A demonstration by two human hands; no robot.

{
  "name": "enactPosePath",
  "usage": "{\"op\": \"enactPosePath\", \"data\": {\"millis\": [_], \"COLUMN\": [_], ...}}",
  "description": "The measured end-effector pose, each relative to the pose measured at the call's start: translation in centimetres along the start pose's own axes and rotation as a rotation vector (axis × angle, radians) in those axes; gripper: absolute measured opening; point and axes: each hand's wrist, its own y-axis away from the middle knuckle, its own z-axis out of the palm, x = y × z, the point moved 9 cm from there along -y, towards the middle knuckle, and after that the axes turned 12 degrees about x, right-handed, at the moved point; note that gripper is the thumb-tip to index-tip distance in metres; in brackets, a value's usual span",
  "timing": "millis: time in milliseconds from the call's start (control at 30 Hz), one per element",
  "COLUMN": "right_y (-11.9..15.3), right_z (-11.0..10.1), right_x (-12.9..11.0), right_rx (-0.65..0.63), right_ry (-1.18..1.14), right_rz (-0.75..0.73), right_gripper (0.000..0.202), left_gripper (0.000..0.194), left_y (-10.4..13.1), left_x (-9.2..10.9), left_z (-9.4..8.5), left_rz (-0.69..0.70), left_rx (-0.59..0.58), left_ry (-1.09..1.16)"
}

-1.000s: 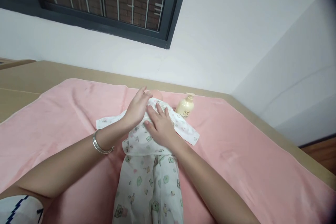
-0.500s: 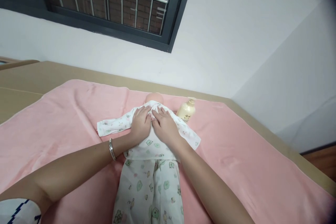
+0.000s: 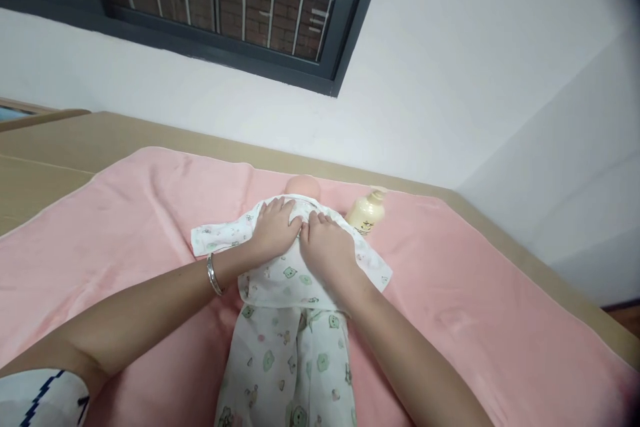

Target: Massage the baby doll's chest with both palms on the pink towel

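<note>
A baby shirt, white with small green and brown prints, lies with its sleeves spread on what looks like a baby doll. Only the smooth rounded top of the doll's head shows beyond the collar. Matching trousers stretch toward me. My left hand, below a silver bangle, rests on the upper chest of the shirt with its fingers laid out. Beside it, my right hand has its fingers bent and closed on the shirt front. The two thumbs meet near the middle; the cloth under them is hidden.
A pale yellow pump bottle leans at the right of the head, close to the right sleeve. Beneath everything is a pink blanket on a tan surface. A white wall and a barred, dark-framed window stand behind.
My right hand's fingers have curled in more on the shirt front, and its wrist has lifted slightly. My left thumb has shifted toward the right hand. The whole view has swung a little left.
</note>
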Motion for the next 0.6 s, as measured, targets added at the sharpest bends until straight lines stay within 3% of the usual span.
{"op": "enactPosePath", "data": {"millis": [167, 333, 467, 600], "right_y": [-0.9, -1.7, 0.1, 0.8], "right_z": [0.9, 2.4, 1.7, 0.9], "right_x": [1.3, 2.5, 0.8, -1.2], "right_rx": [-0.031, -0.016, 0.005, 0.014], "right_ry": [-0.258, -0.391, -0.280, -0.303], "right_rz": [-0.069, -0.036, -0.014, -0.174], "right_gripper": [0.040, 0.045, 0.052, 0.051], "left_gripper": [0.051, 0.043, 0.041, 0.044], "left_y": [1.3, 2.6, 1.2, 0.1], "left_x": [0.9, 2.3, 0.4, -1.4], "left_z": [-0.7, -1.6, -1.6, -1.3], "left_rz": [0.056, 0.173, 0.058, -0.040], "left_rx": [0.063, 0.140, 0.154, 0.178], "left_ry": [-0.074, 0.041, 0.182, 0.298]}}
